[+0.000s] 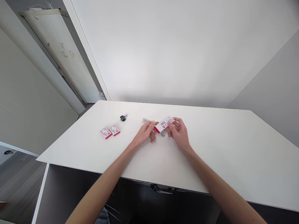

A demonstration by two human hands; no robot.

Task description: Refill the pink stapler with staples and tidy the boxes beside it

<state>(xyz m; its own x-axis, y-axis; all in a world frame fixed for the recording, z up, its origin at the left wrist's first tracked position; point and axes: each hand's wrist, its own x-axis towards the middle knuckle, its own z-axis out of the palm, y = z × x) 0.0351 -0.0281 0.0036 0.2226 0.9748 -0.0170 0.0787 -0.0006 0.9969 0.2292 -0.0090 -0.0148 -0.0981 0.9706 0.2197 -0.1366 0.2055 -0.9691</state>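
Above the white tabletop I hold a small flat white-and-red box point(164, 124) with a barcode and printed label facing up. My left hand point(145, 133) pinches its red left end between thumb and fingers. My right hand point(180, 132) grips the other end, thumb on the label. Behind and beneath the box lie partly hidden things: a beige tag point(144, 120) with a dark printed pattern and a small grey metallic piece point(162, 134). Two similar white-and-red boxes, one point(106, 133) left of the other point(114, 130), rest side by side to the left.
A small black object with a clear or metallic end point(123, 118) lies toward the back left of the white tabletop point(210, 149). The white wall point(163, 56) rises behind it. A black handle point(163, 189) sits below the front edge. A worn white cabinet point(60, 53) stands beyond the doorway.
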